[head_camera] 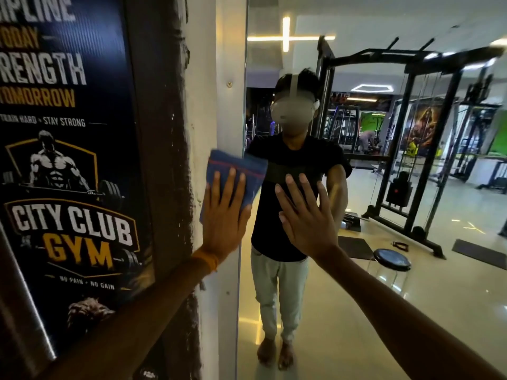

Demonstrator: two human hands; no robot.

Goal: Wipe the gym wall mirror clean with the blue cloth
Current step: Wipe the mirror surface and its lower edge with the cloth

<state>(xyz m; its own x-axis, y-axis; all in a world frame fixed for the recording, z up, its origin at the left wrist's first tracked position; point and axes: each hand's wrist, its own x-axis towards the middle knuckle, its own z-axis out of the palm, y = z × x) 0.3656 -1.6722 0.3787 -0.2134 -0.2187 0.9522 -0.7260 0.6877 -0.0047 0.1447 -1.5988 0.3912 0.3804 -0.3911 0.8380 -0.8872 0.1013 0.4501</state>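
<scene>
The wall mirror (pixel 384 270) fills the right half of the view and reflects the gym and a standing person. Its pale left frame (pixel 229 111) runs top to bottom. My left hand (pixel 223 215) lies flat, fingers spread, pressing the folded blue cloth (pixel 236 171) against that frame and the mirror's left edge. The cloth has a thin red stripe and sticks out above my fingers. My right hand (pixel 304 218) rests open with its palm flat on the glass, just right of the cloth, holding nothing.
A dark gym poster (pixel 63 165) hangs on the wall at left, beside a rough dark strip of wall (pixel 167 160). The mirror reflects a black cable machine (pixel 411 149), a round stool (pixel 391 260) and floor mats.
</scene>
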